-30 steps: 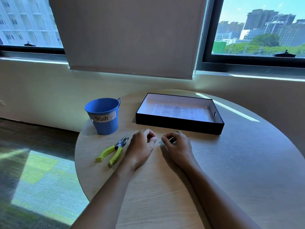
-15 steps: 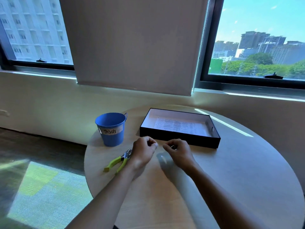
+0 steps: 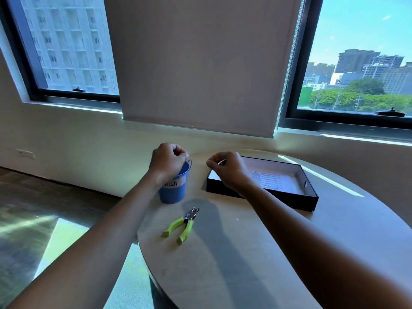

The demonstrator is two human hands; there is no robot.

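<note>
My left hand [image 3: 167,161] hovers over the mouth of the blue bucket [image 3: 174,190] labelled "Trash", fingers curled into a fist. Whatever may be inside the fist is hidden. My right hand [image 3: 227,170] is raised above the near left corner of the black tray [image 3: 278,198] and pinches a thin white stick [image 3: 222,162], whose tip pokes out past the fingers. Green-handled pliers [image 3: 181,225] lie on the round table [image 3: 234,264] below and between my arms.
The black tray holds a printed sheet [image 3: 270,178] and sits at the table's far side. The table's left edge drops to carpeted floor [image 3: 33,219]. A wall with windows and a lowered blind [image 3: 200,63] stands just behind the table.
Both hands have lifted off the table and moved apart: the left rose over the bucket, the right over the tray corner with the stick. The view has tilted upward.
</note>
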